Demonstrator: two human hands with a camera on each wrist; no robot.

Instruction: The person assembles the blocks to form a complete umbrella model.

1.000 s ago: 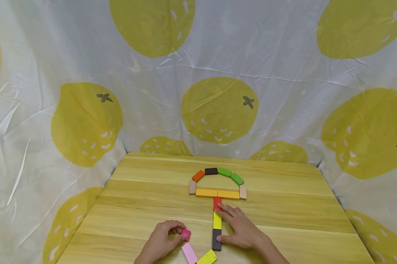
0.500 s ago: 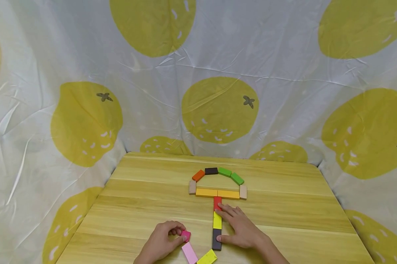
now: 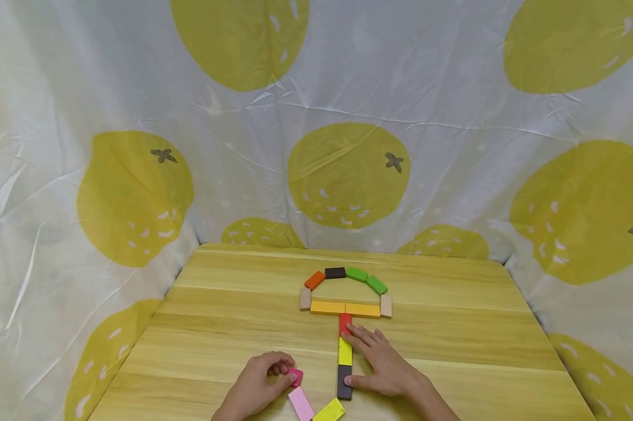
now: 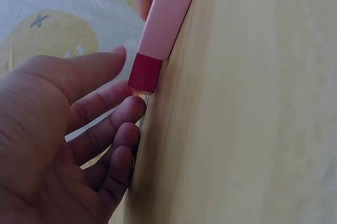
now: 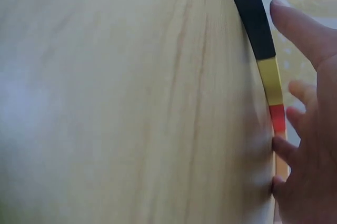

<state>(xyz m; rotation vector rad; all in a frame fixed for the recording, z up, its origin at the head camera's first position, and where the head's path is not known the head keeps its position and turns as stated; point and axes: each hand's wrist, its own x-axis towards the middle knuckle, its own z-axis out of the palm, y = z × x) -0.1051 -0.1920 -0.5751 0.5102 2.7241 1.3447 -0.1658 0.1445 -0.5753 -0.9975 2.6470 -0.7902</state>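
My left hand [image 3: 257, 380] pinches a small magenta block [image 3: 296, 376] between thumb and curled fingers, low on the table. In the left wrist view the magenta block [image 4: 145, 72] touches the end of a light pink block [image 4: 171, 16]. My right hand [image 3: 384, 365] lies spread beside a straight column. Its fingertips rest on the red block [image 3: 345, 321], and its thumb touches the black block [image 3: 344, 386]. Between these two sits a yellow block [image 3: 345, 352]. A second yellow block [image 3: 329, 411] slants from the pink block toward the column's lower end.
Above the column, two orange-yellow blocks [image 3: 328, 307] form a bar between two plain wood blocks [image 3: 305, 299]. An orange-red block [image 3: 314, 280], a black one [image 3: 334, 273] and two green blocks [image 3: 356, 274] arch over it. A lemon-print cloth [image 3: 348, 99] hangs around the wooden table [image 3: 216, 327].
The view shifts very slightly. Both hands and all the blocks stay in place.
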